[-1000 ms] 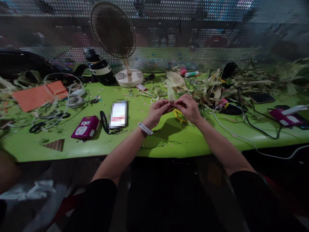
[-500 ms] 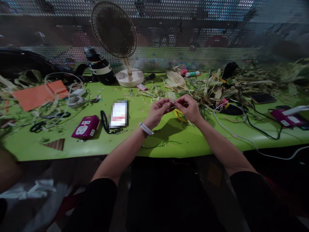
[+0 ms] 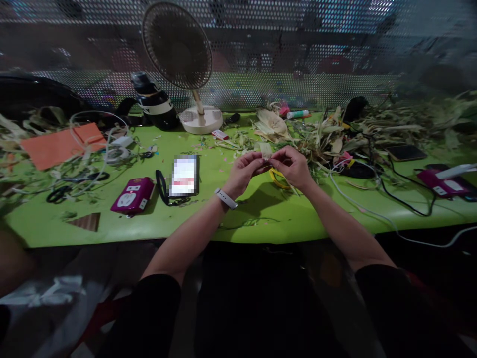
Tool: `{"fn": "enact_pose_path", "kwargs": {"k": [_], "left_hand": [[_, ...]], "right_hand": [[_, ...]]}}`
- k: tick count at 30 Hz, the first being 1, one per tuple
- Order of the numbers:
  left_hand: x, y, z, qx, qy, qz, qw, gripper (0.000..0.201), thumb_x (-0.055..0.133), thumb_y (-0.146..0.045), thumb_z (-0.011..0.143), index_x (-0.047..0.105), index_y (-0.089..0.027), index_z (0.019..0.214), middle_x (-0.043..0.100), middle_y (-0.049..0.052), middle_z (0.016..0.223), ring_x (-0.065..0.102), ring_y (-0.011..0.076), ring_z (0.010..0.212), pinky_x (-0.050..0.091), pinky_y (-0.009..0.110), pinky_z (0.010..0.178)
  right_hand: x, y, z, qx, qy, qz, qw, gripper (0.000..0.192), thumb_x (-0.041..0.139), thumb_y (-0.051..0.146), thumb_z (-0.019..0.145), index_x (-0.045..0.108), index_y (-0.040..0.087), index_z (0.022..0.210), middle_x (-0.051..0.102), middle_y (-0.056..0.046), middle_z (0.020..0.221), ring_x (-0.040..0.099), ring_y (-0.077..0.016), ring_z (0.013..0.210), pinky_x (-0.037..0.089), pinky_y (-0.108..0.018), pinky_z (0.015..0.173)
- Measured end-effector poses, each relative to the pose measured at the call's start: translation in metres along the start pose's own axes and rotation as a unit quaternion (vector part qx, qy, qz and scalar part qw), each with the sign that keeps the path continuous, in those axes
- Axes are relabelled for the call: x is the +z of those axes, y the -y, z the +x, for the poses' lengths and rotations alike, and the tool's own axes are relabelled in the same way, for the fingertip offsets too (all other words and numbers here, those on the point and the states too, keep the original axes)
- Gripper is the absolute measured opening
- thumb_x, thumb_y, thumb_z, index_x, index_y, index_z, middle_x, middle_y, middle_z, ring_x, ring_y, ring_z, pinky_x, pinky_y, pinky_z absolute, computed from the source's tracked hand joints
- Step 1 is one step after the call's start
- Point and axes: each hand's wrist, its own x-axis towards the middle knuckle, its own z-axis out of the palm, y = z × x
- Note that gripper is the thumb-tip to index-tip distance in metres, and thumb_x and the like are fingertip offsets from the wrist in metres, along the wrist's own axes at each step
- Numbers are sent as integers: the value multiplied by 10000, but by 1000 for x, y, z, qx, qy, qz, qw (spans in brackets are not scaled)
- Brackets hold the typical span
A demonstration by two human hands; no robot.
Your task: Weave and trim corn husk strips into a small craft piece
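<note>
Between my fingertips, above the green table (image 3: 208,219), is a small pale piece of corn husk (image 3: 266,149). My left hand (image 3: 245,171) pinches it from the left, a white band around that wrist. My right hand (image 3: 291,166) pinches it from the right, close against the left fingertips. Its lower part is hidden by my fingers. Just below my right hand lies a yellow-handled thing (image 3: 278,179), probably scissors, partly covered. Behind my hands sits a larger bundle of pale husk (image 3: 273,124).
A fan (image 3: 201,119), a black bottle (image 3: 156,107) and a glue stick (image 3: 298,114) stand or lie at the back. A lit phone (image 3: 183,175) and purple power socket (image 3: 133,196) are left. Dried husks (image 3: 395,124), cables and a dark phone (image 3: 405,152) spread right.
Both hands stay nearly in place, still pinching the husk piece. The husk has shifted very slightly between the fingertips.
</note>
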Motion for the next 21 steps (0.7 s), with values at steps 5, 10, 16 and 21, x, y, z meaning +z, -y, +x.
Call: {"fn": "enact_pose_path", "kwargs": {"k": [5, 10, 16, 21], "left_hand": [[-3, 0, 3, -16, -5, -17, 1000, 143, 774, -179, 723, 676, -147, 822, 738, 10, 802, 698, 104, 742, 563, 306, 872], [-7, 3, 7, -36, 12, -21, 999, 237, 809, -228, 705, 680, -149, 887, 748, 10, 815, 695, 89, 707, 542, 293, 885], [-4, 1, 5, -48, 0, -43, 998, 209, 816, -195, 701, 677, -153, 852, 749, 11, 803, 700, 99, 710, 547, 309, 907], [-4, 1, 4, -59, -15, -47, 997, 159, 793, -155, 723, 686, -147, 841, 739, 8, 807, 702, 102, 719, 538, 337, 937]], "right_hand": [[-5, -4, 2, -133, 6, -85, 987, 147, 675, 377, 866, 707, 237, 833, 625, -22, 787, 571, -157, 733, 484, -301, 661], [-3, -6, -1, -158, -10, -103, 982, 119, 679, 362, 866, 722, 254, 890, 620, -29, 836, 580, -169, 776, 504, -311, 692], [-4, -4, 0, -137, -12, -108, 985, 119, 682, 403, 855, 737, 302, 882, 612, -40, 918, 594, -205, 902, 524, -383, 817], [-5, -5, 1, -145, 7, -100, 984, 94, 686, 401, 848, 750, 334, 866, 606, -46, 1089, 566, -250, 1089, 499, -453, 924]]}}
